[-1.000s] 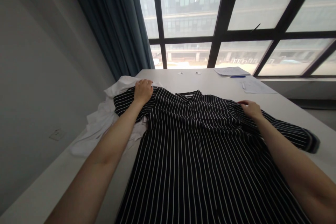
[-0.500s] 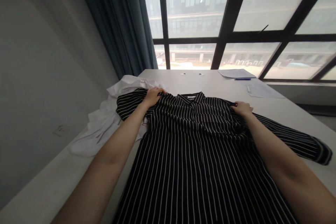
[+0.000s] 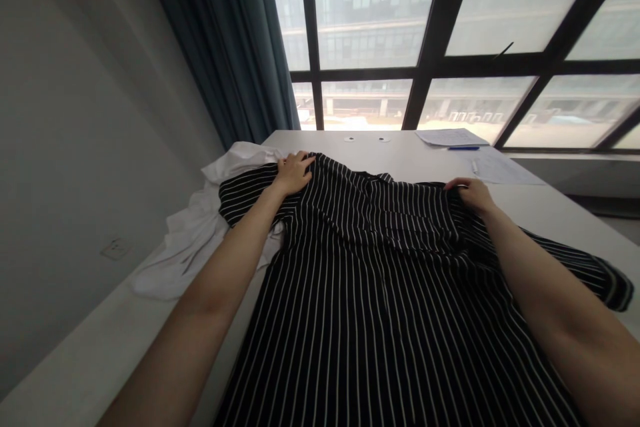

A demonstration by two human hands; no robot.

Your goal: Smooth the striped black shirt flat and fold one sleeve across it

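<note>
A black shirt with thin white stripes (image 3: 360, 307) lies spread over the white table, its collar at the far end and its hem running out of view toward me. My left hand (image 3: 294, 173) grips the shirt at the left shoulder, fingers closed on the raised cloth. At the right shoulder, my right hand (image 3: 470, 193) pinches the fabric between thumb and fingers. The collar is partly hidden behind lifted cloth. One sleeve reaches left onto white crumpled fabric (image 3: 195, 240); the other stretches right past my forearm.
Papers (image 3: 453, 137) with a blue pen (image 3: 463, 148) lie at the table's (image 3: 320, 143) far right, near another sheet (image 3: 507, 168). A dark blue curtain (image 3: 225, 40) and large window stand behind. A grey wall (image 3: 75, 147) with a socket (image 3: 116, 249) borders the left.
Both hands have lifted the shoulders slightly, the left one more. The cloth between them has risen and now covers most of the collar. My right hand has shifted a little to the right.
</note>
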